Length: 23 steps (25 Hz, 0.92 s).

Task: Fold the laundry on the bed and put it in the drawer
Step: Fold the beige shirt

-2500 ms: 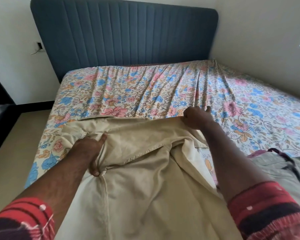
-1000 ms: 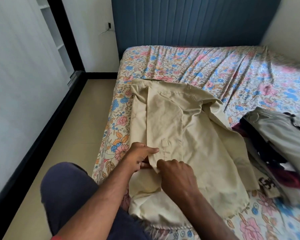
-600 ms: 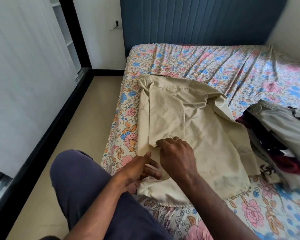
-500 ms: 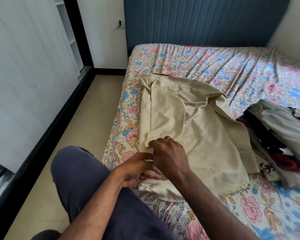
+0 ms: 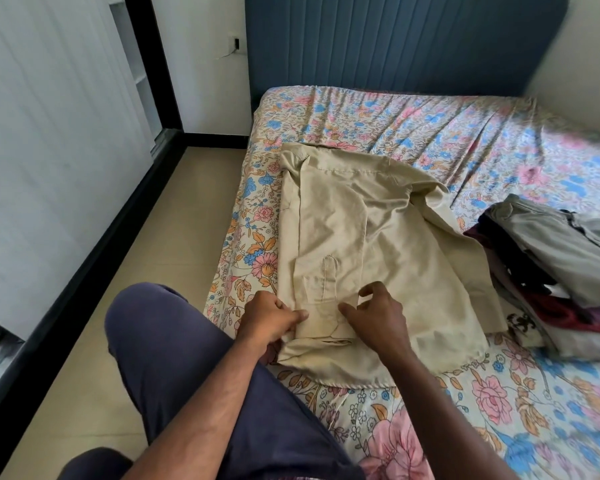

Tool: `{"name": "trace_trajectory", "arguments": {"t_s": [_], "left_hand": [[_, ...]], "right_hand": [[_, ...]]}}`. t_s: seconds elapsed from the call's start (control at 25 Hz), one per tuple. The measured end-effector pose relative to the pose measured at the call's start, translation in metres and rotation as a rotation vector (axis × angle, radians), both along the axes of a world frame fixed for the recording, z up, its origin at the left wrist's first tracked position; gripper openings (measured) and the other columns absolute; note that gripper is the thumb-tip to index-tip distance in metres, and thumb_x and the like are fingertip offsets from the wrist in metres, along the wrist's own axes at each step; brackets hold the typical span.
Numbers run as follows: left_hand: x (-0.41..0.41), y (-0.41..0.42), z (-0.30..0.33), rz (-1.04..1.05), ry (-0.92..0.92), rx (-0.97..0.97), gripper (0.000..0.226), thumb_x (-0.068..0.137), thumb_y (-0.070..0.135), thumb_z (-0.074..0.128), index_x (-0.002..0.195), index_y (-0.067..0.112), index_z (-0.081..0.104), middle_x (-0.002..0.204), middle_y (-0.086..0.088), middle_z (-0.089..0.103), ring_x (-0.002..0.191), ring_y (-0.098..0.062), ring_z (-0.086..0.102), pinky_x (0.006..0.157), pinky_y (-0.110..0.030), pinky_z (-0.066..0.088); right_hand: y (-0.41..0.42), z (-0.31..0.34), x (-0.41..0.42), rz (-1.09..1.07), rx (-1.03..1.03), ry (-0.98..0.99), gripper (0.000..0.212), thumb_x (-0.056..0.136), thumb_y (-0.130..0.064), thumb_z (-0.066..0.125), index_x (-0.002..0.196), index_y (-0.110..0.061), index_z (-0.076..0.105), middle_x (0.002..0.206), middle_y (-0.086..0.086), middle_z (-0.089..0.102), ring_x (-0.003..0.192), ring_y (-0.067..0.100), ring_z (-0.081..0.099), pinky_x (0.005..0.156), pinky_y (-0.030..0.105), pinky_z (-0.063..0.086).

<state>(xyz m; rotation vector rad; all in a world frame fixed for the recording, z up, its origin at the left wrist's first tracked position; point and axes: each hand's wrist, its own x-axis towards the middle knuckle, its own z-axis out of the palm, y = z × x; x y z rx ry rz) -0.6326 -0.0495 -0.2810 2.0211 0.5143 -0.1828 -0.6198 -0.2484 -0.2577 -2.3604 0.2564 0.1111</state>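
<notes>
**Both hands at the cuff of a beige shirt on the bed**

The beige shirt lies spread on the flowered bed sheet, near the bed's left edge, with one sleeve folded across its body. The sleeve's cuff sits between the two hands. The left hand is curled and grips the shirt's edge just left of the cuff, thumb laid along the cloth. The right hand hovers just right of the cuff with fingers loosely bent, and whether its fingertips touch the cloth cannot be told; it holds nothing. Beyond the right hand, well apart from it, a pile of clothes rests on the sheet. Below the left hand is the person's knee in dark trousers.
</notes>
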Motion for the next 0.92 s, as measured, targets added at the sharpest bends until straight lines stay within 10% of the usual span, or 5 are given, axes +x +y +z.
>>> {"name": "trace_trajectory", "arguments": {"t_s": [0.32,0.56,0.92], "left_hand": [[0.006,-0.005,0.007,-0.109,-0.098,0.284,0.033,0.076,0.037,0.084,0.066,0.015,0.063,0.061,0.004,0.066,0.061,-0.016,0.064,0.056,-0.029,0.046],[0.085,-0.064,0.035,-0.255,-0.385,0.264,0.032,0.081,0.041,0.08,0.068,0.021,0.059,0.06,0.009,0.061,0.063,-0.013,0.063,0.061,-0.027,0.049],[0.121,-0.242,0.028,-0.471,-0.156,0.204,0.056,0.07,0.074,0.069,0.083,0.019,0.068,0.089,0.001,0.07,0.092,-0.024,0.069,0.077,-0.036,0.057]], "right_hand": [[-0.022,0.004,0.019,0.081,0.062,0.072,0.039,0.078,-0.042,0.084,0.102,-0.025,0.059,0.087,-0.004,0.071,0.082,0.018,0.069,0.076,0.038,0.059],[-0.118,0.037,0.096,-0.2,-0.255,-0.371,0.019,0.083,-0.008,0.067,0.102,-0.011,0.067,0.1,0.006,0.07,0.096,0.031,0.065,0.078,0.034,0.048],[-0.16,0.057,0.172,-0.004,-0.643,-0.043,0.015,0.092,-0.015,0.059,0.102,-0.008,0.067,0.111,0.016,0.066,0.106,0.036,0.061,0.078,0.038,0.048]]}}
